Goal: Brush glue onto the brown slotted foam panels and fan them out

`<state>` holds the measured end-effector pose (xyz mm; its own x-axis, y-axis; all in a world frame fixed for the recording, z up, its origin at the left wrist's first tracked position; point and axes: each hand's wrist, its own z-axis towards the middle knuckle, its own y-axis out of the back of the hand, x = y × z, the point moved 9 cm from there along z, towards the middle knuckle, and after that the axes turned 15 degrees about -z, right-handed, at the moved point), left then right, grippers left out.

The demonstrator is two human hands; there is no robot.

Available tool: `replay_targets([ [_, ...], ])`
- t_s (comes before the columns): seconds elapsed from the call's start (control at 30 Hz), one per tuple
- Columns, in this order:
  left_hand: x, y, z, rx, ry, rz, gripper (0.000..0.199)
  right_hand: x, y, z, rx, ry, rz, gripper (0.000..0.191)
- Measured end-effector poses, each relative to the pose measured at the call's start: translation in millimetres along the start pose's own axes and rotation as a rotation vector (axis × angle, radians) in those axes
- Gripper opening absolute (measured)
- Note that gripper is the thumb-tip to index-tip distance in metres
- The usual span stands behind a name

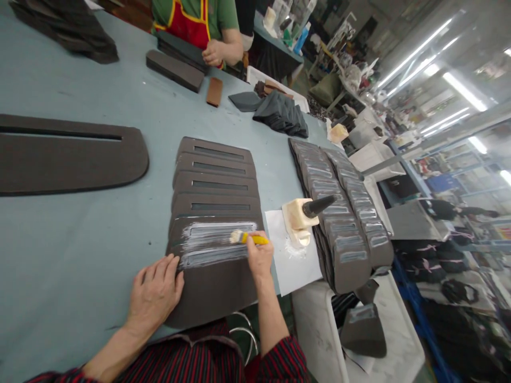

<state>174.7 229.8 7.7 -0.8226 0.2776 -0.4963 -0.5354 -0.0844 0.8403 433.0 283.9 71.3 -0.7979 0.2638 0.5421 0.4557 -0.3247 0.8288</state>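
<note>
A flat brush (248, 238) with a yellow handle lay almost level across the view, its pale bristles pointing left and touching a dark foam panel (213, 290). That panel sat at the near end of an overlapping column of slotted panels on the pale blue-grey tabletop (75, 250). Its long axis and slot ran across the view, and white paste was streaked around the slot.

Just right of the panel, a sheet of white paper (289, 250) carried a paste-crusted block (296, 221) with a black cone (318, 206) angled up from it. Beyond that lay a second shingled double row of panels (339, 213). A large dark foam piece (67, 154) lay well left, and a white bin (319, 330) stood below the tabletop's edge.

The right hand (259, 254) gripped the handle, its fingers (254, 246) curled closely around it. The left hand (155, 292) lay on the panel's left edge, its fingers (163, 271) spread and holding nothing. Far across the tabletop, a co-worker's hand (213, 52) rested near dark foam strips (174, 70).
</note>
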Motion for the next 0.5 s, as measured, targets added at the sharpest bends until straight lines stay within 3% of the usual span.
replay_targets([
  [0.07,1,-1.6,0,-0.002,0.012,-0.034,0.047,-35,26,13,-0.082,-0.095,-0.053,0.018],
  [0.13,3,-4.1,-1,0.004,0.031,-0.060,0.047,-46,36,18,-0.116,-0.090,-0.088,0.018],
  [0.23,5,-6.1,-1,0.019,0.046,-0.060,0.044,-38,28,17,-0.051,-0.007,-0.033,0.019],
  [0.4,7,4.8,10,0.000,0.049,-0.060,0.030,-41,29,22,-0.123,-0.106,0.004,0.017],
  [0.5,15,17.2,32,-0.046,0.110,-0.128,0.020,-18,16,35,-0.064,-0.053,0.093,0.020],
])
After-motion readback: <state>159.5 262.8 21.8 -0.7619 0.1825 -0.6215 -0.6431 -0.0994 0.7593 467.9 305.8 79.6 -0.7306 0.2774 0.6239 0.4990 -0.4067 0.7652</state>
